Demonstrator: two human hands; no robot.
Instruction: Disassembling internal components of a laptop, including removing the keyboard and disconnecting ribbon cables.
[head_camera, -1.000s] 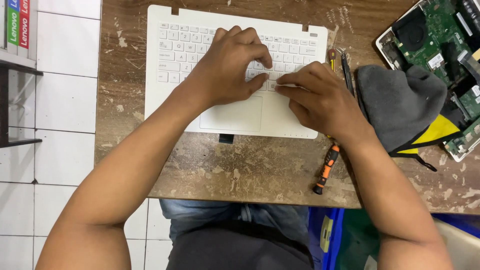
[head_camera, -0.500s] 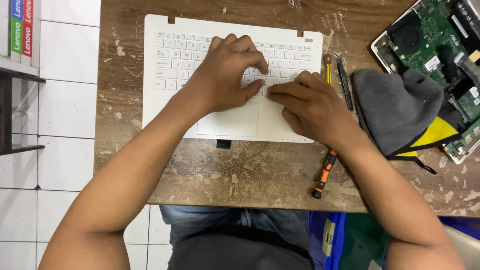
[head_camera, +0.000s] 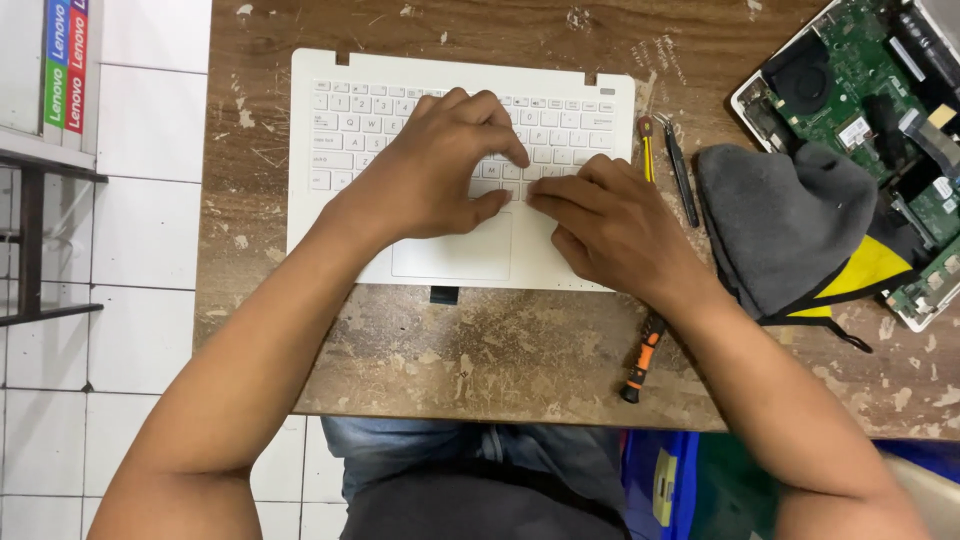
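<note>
The keyboard deck (head_camera: 345, 150) lies flat on the table (head_camera: 480, 350), directly ahead of you, its long axis running left to right across your view and its trackpad (head_camera: 450, 260) on the edge nearest your body. Both your hands rest on it, near its middle. Your left hand (head_camera: 435, 170) comes in from the lower left and arches over the centre keys, fingers curled down with the tips pressing on the key rows and the thumb stretched toward the bottom row; it grips nothing. Your right hand (head_camera: 610, 225) lies lower and to the right, fingers extended almost flat and pointing left, their tips meeting the left thumb at the bottom row just above the trackpad. Whether anything small is pinched between them you cannot tell; the fingers cover that spot. So the point you are working lies under the fingertips of both hands, with the left hand above it and the right hand beside it.

Just right of the deck lie a yellow-handled tool (head_camera: 647, 150) and a dark one (head_camera: 680, 175), parallel, pointing away from you. An orange-and-black screwdriver (head_camera: 640, 360) lies under your right wrist. Farther right sit a grey cloth (head_camera: 790, 225) and an opened laptop base (head_camera: 860, 90) with its green board bare.
</note>
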